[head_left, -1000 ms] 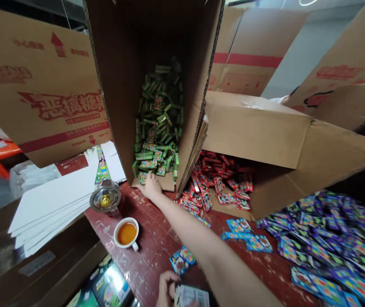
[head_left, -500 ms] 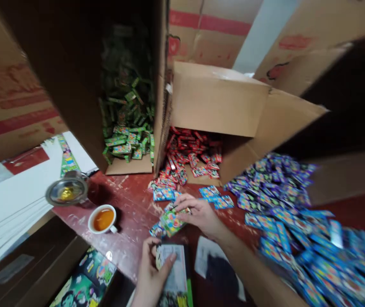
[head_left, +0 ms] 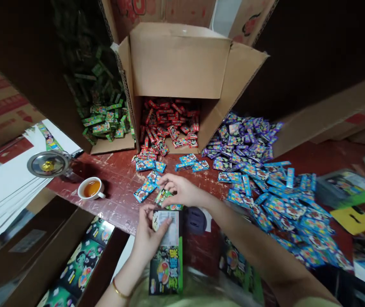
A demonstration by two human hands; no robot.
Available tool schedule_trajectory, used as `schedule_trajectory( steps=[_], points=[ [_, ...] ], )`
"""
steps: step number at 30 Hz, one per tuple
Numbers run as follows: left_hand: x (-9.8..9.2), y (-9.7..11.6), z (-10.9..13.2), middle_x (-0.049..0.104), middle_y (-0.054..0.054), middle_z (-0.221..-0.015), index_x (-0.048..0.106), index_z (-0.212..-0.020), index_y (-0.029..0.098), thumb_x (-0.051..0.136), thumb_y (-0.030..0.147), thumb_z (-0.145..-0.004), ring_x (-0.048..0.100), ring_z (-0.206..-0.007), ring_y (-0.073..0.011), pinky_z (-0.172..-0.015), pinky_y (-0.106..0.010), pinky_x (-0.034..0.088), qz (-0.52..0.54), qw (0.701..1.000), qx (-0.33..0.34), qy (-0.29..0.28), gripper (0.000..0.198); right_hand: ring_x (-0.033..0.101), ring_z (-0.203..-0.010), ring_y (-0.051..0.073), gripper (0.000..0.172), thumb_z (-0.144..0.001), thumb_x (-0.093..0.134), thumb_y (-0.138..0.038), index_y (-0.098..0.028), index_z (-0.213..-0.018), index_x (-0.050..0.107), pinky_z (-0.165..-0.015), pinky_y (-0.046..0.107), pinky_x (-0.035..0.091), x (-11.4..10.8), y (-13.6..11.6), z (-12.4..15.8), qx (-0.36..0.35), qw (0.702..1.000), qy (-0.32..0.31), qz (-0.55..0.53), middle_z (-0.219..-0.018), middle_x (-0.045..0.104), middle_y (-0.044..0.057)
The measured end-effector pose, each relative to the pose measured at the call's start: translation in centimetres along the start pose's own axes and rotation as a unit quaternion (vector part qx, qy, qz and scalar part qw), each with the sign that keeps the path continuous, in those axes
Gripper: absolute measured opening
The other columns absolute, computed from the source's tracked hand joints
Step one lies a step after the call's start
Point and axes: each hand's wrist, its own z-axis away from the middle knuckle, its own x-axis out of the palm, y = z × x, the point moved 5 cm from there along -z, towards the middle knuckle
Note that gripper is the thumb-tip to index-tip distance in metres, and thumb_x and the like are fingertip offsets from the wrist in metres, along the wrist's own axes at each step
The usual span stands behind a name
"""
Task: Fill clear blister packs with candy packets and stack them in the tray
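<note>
My left hand (head_left: 152, 234) grips a black and green printed candy box (head_left: 167, 266) by its upper part, thumb across the front. Just above the box's top end, my right hand (head_left: 182, 192) pinches a small green candy packet (head_left: 163, 197); its lower end meets the box top, and I cannot tell how far inside it is. Blue packets (head_left: 145, 190) lie on the table just beyond my hands. More blue packets (head_left: 191, 163) lie in front of a carton (head_left: 177, 64) of red packets (head_left: 169, 121).
On the left, a tall carton (head_left: 113, 146) holds green packets (head_left: 107, 119). A cup of tea (head_left: 91, 188) stands near a metal-lidded pot (head_left: 48, 164). Purple packets (head_left: 243, 138) and a blue heap (head_left: 284, 204) spread on the right. Printed boxes (head_left: 81, 264) fill a carton at lower left.
My right hand has brought the green packet down to the top of the box. My left hand and the box have come up, and the view has shifted right.
</note>
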Motion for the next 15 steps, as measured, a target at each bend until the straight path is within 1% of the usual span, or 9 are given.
schedule_trajectory(
  steps=[1, 2, 4, 6, 8, 10, 12, 13, 15],
  points=[
    [-0.2, -0.1, 0.1, 0.061, 0.002, -0.084, 0.037, -0.106, 0.023, 0.072, 0.034, -0.075, 0.064, -0.074, -0.0143, -0.067, -0.025, 0.049, -0.003, 1.000, -0.002, 0.004, 0.048, 0.060, -0.071, 0.013, 0.046, -0.058, 0.086, -0.035, -0.016, -0.096, 0.068, -0.061, 0.024, 0.048, -0.2, 0.7, 0.6, 0.013, 0.999, 0.045, -0.015, -0.083, 0.065, 0.002],
    [-0.3, -0.1, 0.2, 0.061, 0.002, -0.083, 0.037, -0.105, 0.023, 0.072, 0.033, -0.075, 0.064, -0.073, -0.0142, -0.067, -0.024, 0.050, -0.007, 1.000, -0.002, 0.008, 0.048, 0.060, -0.070, 0.013, 0.041, -0.060, 0.085, -0.036, -0.015, -0.091, 0.069, -0.059, 0.024, 0.047, -0.3, 1.4, 1.1, 0.017, 0.997, 0.075, -0.026, -0.084, 0.065, 0.003],
    [-0.2, -0.2, 0.4, 0.060, 0.003, -0.080, 0.036, -0.105, 0.023, 0.073, 0.033, -0.074, 0.065, -0.072, -0.0144, -0.067, -0.025, 0.051, -0.011, 1.000, 0.000, 0.013, 0.049, 0.062, -0.075, 0.015, 0.033, -0.064, 0.082, -0.038, -0.014, -0.082, 0.070, -0.063, 0.026, 0.049, -0.6, 2.0, 2.0, -0.001, 0.995, 0.095, -0.036, -0.088, 0.066, 0.006],
    [0.1, -0.1, 0.5, 0.063, 0.002, -0.082, 0.033, -0.109, 0.024, 0.074, 0.032, -0.074, 0.067, -0.074, -0.0160, -0.070, -0.028, 0.053, 0.002, 1.000, 0.001, 0.010, 0.055, 0.064, -0.079, 0.017, 0.030, -0.066, 0.081, -0.039, -0.015, -0.081, 0.072, -0.068, 0.029, 0.050, -0.9, 2.0, 2.4, -0.024, 0.995, 0.095, -0.036, -0.089, 0.067, 0.007],
    [0.6, 0.0, 0.5, 0.067, -0.002, -0.091, 0.027, -0.118, 0.024, 0.072, 0.031, -0.076, 0.069, -0.081, -0.0187, -0.077, -0.034, 0.054, 0.021, 1.000, -0.001, -0.016, 0.062, 0.065, -0.081, 0.018, 0.028, -0.068, 0.079, -0.040, -0.015, -0.081, 0.073, -0.072, 0.030, 0.051, -0.9, 1.7, 2.6, -0.036, 0.995, 0.087, -0.025, -0.087, 0.068, 0.007],
    [0.9, 0.3, 0.3, 0.066, -0.006, -0.105, 0.026, -0.125, 0.025, 0.070, 0.031, -0.078, 0.068, -0.093, -0.0199, -0.086, -0.037, 0.052, 0.010, 0.999, 0.011, -0.048, 0.065, 0.065, -0.081, 0.018, 0.025, -0.073, 0.076, -0.039, -0.016, -0.082, 0.075, -0.074, 0.031, 0.051, -0.3, 1.3, 2.7, -0.040, 0.998, 0.047, -0.004, -0.086, 0.069, 0.008],
    [0.6, 0.9, 0.1, 0.063, -0.007, -0.111, 0.035, -0.122, 0.024, 0.069, 0.030, -0.078, 0.064, -0.102, -0.0193, -0.091, -0.035, 0.049, -0.030, 0.997, 0.045, -0.057, 0.056, 0.065, -0.085, 0.018, 0.024, -0.077, 0.073, -0.038, -0.016, -0.087, 0.075, -0.075, 0.030, 0.051, 0.6, 1.2, 3.2, -0.037, 0.999, 0.006, 0.019, -0.088, 0.069, 0.008],
    [0.4, 1.2, 0.0, 0.062, -0.006, -0.109, 0.040, -0.117, 0.023, 0.070, 0.029, -0.078, 0.063, -0.102, -0.0185, -0.089, -0.032, 0.049, -0.048, 0.996, 0.060, -0.053, 0.049, 0.064, -0.086, 0.018, 0.024, -0.078, 0.072, -0.038, -0.017, -0.090, 0.075, -0.075, 0.029, 0.051, 1.0, 1.3, 3.6, -0.032, 0.999, 0.005, 0.024, -0.092, 0.068, 0.009],
    [-0.2, 1.5, -0.1, 0.062, -0.001, -0.095, 0.046, -0.104, 0.022, 0.070, 0.030, -0.077, 0.064, -0.090, -0.0156, -0.078, -0.026, 0.050, -0.066, 0.995, 0.066, -0.038, 0.036, 0.064, -0.088, 0.018, 0.026, -0.076, 0.073, -0.037, -0.017, -0.092, 0.074, -0.071, 0.028, 0.051, 1.2, 1.8, 4.8, -0.012, 0.999, 0.045, 0.012, -0.100, 0.067, 0.010]
  ],
)
